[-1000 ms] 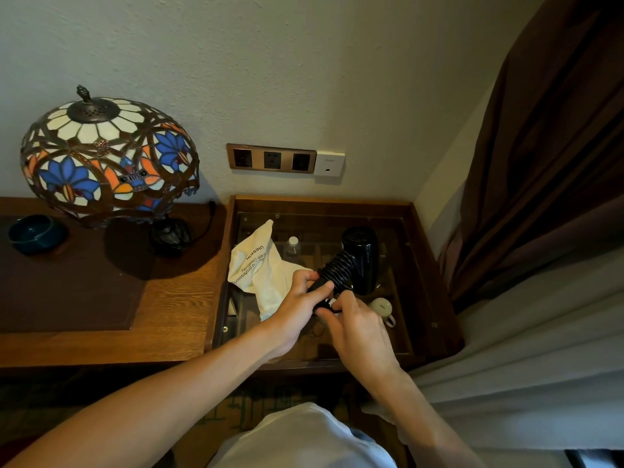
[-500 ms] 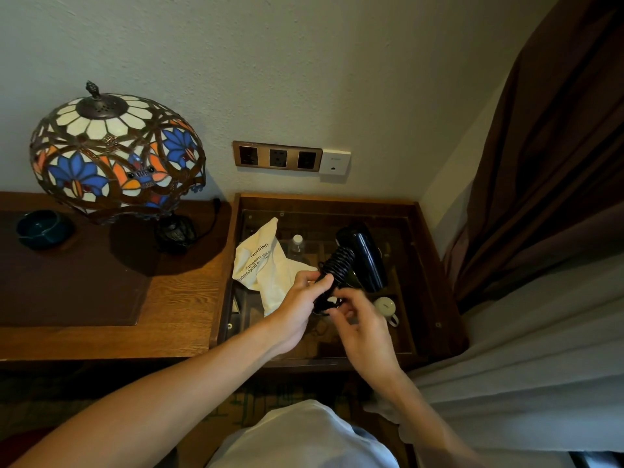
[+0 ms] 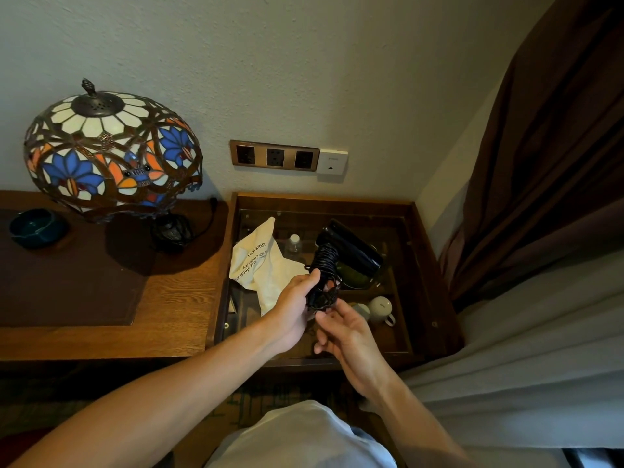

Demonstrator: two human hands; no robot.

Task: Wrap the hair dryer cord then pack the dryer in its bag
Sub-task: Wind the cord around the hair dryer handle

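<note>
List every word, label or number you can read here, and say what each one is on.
"UNISKIN": on the cream cloth bag, printed sideways.
"with creativity": smaller line beneath it on the bag, partly legible.
"professional": third line on the bag, cut off by a fold.
White wall plate: small marks, too tiny to read.
Nothing else legible.

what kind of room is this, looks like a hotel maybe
Probably a hotel or guest room: a stained-glass lamp on a wooden desk, a glass-topped case holding cups and a water bottle, and heavy curtains at the right.
</note>
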